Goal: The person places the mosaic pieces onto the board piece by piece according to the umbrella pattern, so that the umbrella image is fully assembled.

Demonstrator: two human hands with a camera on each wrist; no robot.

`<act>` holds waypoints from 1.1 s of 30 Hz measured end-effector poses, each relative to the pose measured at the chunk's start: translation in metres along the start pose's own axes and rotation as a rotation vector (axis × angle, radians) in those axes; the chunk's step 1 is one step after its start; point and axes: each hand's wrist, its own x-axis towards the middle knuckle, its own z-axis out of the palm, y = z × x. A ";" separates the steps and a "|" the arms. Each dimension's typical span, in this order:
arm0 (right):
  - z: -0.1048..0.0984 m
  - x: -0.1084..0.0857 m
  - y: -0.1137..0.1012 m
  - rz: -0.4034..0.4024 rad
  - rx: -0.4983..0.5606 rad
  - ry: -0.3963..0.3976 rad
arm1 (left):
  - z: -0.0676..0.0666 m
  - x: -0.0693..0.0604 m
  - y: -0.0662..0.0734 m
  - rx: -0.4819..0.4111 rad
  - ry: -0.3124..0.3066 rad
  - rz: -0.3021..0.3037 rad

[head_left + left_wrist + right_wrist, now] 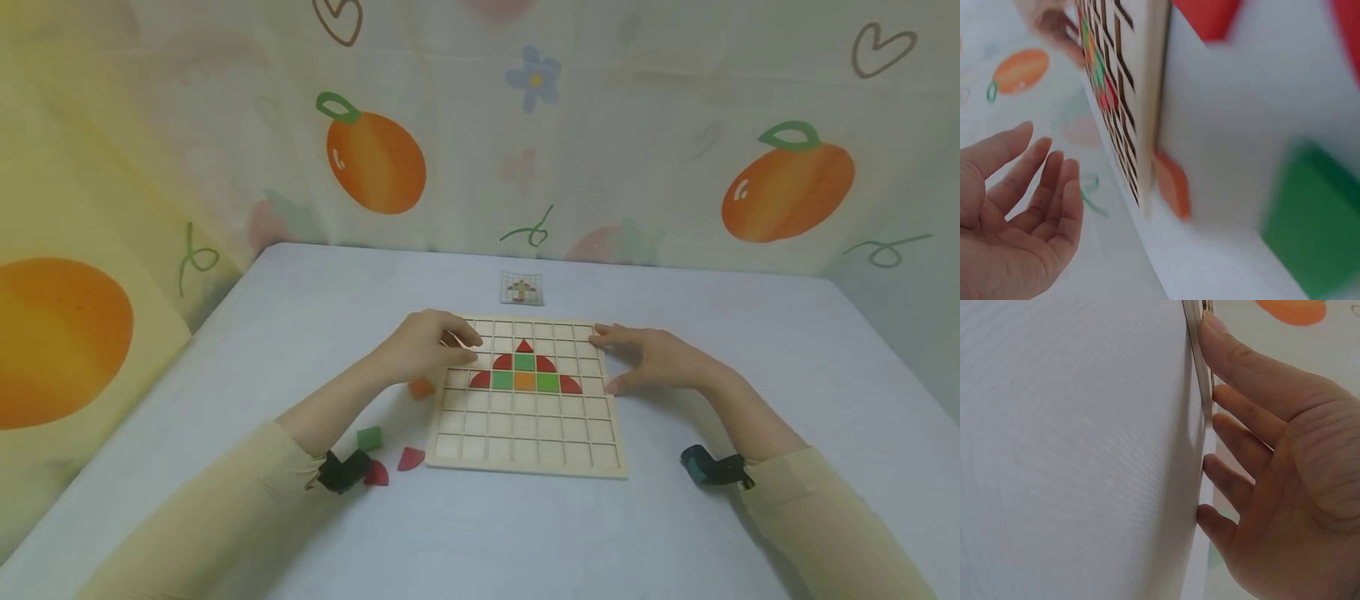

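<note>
Board (522, 450) of wooden squares lies flat on the worktop (562, 542), coloured pieces (525, 381) set across its middle, a red triangle (523, 346) at the far tip. The left hand (423, 346), loosely curved and holding nothing, hangs over its left edge; the right hand (660, 358), relaxed, touches the right edge. Just beyond lies a picture card (522, 288). An orange block (422, 388), a green block (370, 438) and two red wedges (411, 458) lie to the left. Sound practice — judging by the snug squares — would be light steadying at the edge, with each piece lowered level, its curve checked against the card.
</note>
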 end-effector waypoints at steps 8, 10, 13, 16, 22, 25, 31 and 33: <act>-0.001 0.000 -0.001 0.018 -0.002 -0.002 | -0.025 -0.019 -0.043 0.046 -0.034 -0.060; 0.000 0.000 -0.001 0.020 0.000 -0.004 | -0.031 -0.023 -0.053 0.040 -0.071 -0.057; 0.000 0.000 -0.001 0.008 -0.002 0.001 | -0.040 -0.030 -0.068 0.016 -0.157 -0.054; 0.000 0.000 0.000 -0.005 -0.003 0.006 | -0.047 -0.036 -0.082 -0.016 -0.277 -0.022; 0.000 0.000 0.002 -0.008 0.005 0.005 | -0.055 -0.047 -0.100 -0.070 -0.481 0.027; 0.000 0.001 0.002 -0.008 0.001 0.007 | -0.056 -0.051 -0.102 -0.072 -0.543 0.042; 0.001 0.001 0.002 -0.002 -0.004 0.007 | -0.055 -0.054 -0.104 -0.086 -0.624 0.099; 0.001 0.001 0.002 0.007 -0.004 0.004 | -0.054 -0.055 -0.104 -0.086 -0.630 0.111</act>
